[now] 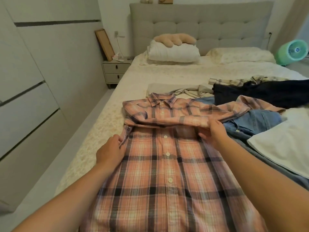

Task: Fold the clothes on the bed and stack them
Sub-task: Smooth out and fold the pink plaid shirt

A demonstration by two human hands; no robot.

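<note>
We have the pink plaid shirt (167,164) spread button-side up on the bed (93,131), its hem nearest us and its collar pointing toward the headboard (200,22). Our left hand (109,152) sits at the shirt's left edge, the fingers curled together and pinching the fabric by the cuff. Our right hand (213,133) is at the shirt's right side, thumb and fingers clamped on the sleeve that lies folded across the chest from the left shoulder. The other sleeve trails off to the right over the blue jeans (254,123).

Just right of our right forearm lies a white garment (284,144), flat on a grey-blue cloth. Beyond the jeans we see a dark navy garment (260,93), and behind that a pale checked piece (234,81), crumpled. A beige garment (175,89) lies just past the shirt's collar, partly smoothed and partly bunched.

Farther up the bed, a white folded quilt (173,53) carries a tan plush cushion (173,40), with a pillow (240,55) beside it to the right. A green fan (292,51) stands at the far right edge. To the left of the bed we see a nightstand (115,71) with a wooden frame (104,44) leaning against the wall, and white wardrobe doors (33,72) along the left.
</note>
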